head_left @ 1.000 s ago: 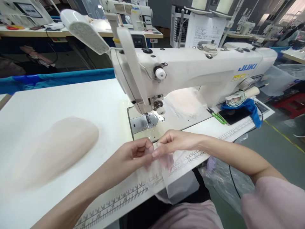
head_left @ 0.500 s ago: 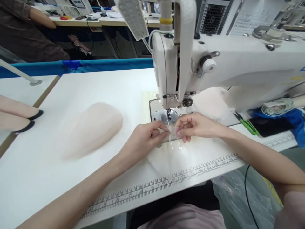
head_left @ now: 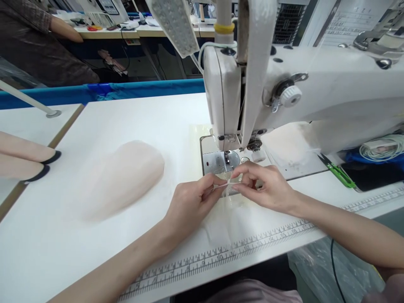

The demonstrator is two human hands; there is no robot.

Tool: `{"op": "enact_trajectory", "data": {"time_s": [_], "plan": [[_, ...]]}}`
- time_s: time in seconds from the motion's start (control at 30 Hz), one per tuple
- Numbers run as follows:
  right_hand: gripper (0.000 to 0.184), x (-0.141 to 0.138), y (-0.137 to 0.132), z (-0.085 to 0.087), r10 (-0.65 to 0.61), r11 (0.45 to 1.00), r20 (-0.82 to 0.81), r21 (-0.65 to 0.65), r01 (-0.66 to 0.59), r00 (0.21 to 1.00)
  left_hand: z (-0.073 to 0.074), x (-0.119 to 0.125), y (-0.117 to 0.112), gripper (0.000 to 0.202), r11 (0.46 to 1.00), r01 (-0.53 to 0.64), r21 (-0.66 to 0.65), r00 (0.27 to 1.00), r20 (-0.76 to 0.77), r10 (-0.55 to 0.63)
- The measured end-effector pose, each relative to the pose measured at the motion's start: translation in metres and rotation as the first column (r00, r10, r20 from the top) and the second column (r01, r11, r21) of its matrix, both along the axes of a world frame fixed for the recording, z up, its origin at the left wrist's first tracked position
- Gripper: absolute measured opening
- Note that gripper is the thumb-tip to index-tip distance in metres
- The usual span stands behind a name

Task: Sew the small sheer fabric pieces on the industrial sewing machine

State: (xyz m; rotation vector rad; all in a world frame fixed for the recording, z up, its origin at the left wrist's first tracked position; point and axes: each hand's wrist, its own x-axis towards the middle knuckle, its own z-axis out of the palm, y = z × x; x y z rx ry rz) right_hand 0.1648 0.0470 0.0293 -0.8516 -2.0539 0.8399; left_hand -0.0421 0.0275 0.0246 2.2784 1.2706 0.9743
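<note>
In the head view, my left hand (head_left: 192,204) and my right hand (head_left: 268,185) meet just in front of the sewing machine's needle plate (head_left: 217,163). Each pinches a thin, whitish strip (head_left: 229,183) between thumb and fingertips, and the strip runs level from one hand to the other. It is too fine to tell whether it is tape, elastic or thread. Above it stands the white sewing machine (head_left: 224,92), its presser foot (head_left: 226,157) close behind my fingers. Left of my left hand lies a pale pink, cup-shaped piece (head_left: 135,176) on the white table.
Green thread snips (head_left: 342,176), a black phone-like slab (head_left: 375,173) and a coiled cable (head_left: 383,148) lie at right. Pale fabric (head_left: 288,143) sits beneath the machine arm. Two pink forms with black ends (head_left: 25,155) jut in from the left. A person (head_left: 41,46) is beyond the blue edge.
My hands have come slightly nearer to me and the strip is now stretched level between them. The view has shifted a little, so the machine looks larger.
</note>
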Motion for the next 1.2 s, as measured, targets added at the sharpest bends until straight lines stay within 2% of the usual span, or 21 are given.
{"op": "enact_trajectory", "data": {"time_s": [0.17, 0.4, 0.8, 0.87, 0.97, 1.03, 1.07, 1.13, 1.2], "plan": [[0.017, 0.000, 0.000, 0.000, 0.021, 0.999, 0.009, -0.029, -0.021, 1.000, 0.000, 0.000, -0.001, 0.010, 1.000, 0.007, 0.007, 1.000, 0.024, -0.007], [0.010, -0.001, -0.002, 0.002, 0.029, 0.997, 0.000, -0.079, -0.028, 1.000, 0.000, 0.000, -0.001, 0.007, 1.000, 0.019, -0.024, 0.999, 0.033, -0.018], [0.010, 0.001, 0.000, 0.000, 0.059, 0.998, 0.055, -0.030, -0.057, 0.997, 0.002, 0.002, -0.003, 0.011, 1.000, 0.021, -0.010, 0.999, 0.028, -0.021], [0.011, 0.001, 0.000, -0.001, 0.058, 0.998, 0.069, 0.024, -0.060, 0.996, 0.002, 0.001, -0.003, 0.013, 0.999, 0.015, 0.036, 1.000, 0.000, -0.015], [0.010, 0.001, 0.000, -0.003, 0.034, 0.983, 0.079, 0.176, -0.047, 0.996, 0.001, 0.000, -0.003, 0.015, 0.967, 0.038, 0.253, 0.996, -0.090, -0.016], [0.009, 0.002, 0.000, -0.006, 0.005, 0.947, 0.078, 0.318, -0.030, 0.997, 0.000, 0.000, -0.003, 0.013, 0.927, 0.047, 0.373, 0.990, -0.138, 0.005], [0.008, 0.003, 0.000, -0.008, -0.014, 0.914, 0.086, 0.405, -0.022, 0.996, 0.000, 0.001, -0.004, 0.010, 0.923, 0.040, 0.384, 0.989, -0.145, 0.018], [0.010, 0.006, 0.000, -0.009, -0.057, 0.801, 0.130, 0.598, -0.033, 0.990, 0.000, 0.002, -0.005, 0.007, 0.942, 0.027, 0.335, 0.991, -0.135, 0.020], [0.012, 0.009, 0.000, -0.007, -0.080, 0.643, 0.185, 0.761, -0.091, 0.980, 0.000, 0.003, -0.006, 0.015, 0.950, 0.059, 0.306, 0.992, -0.121, -0.022]]}}
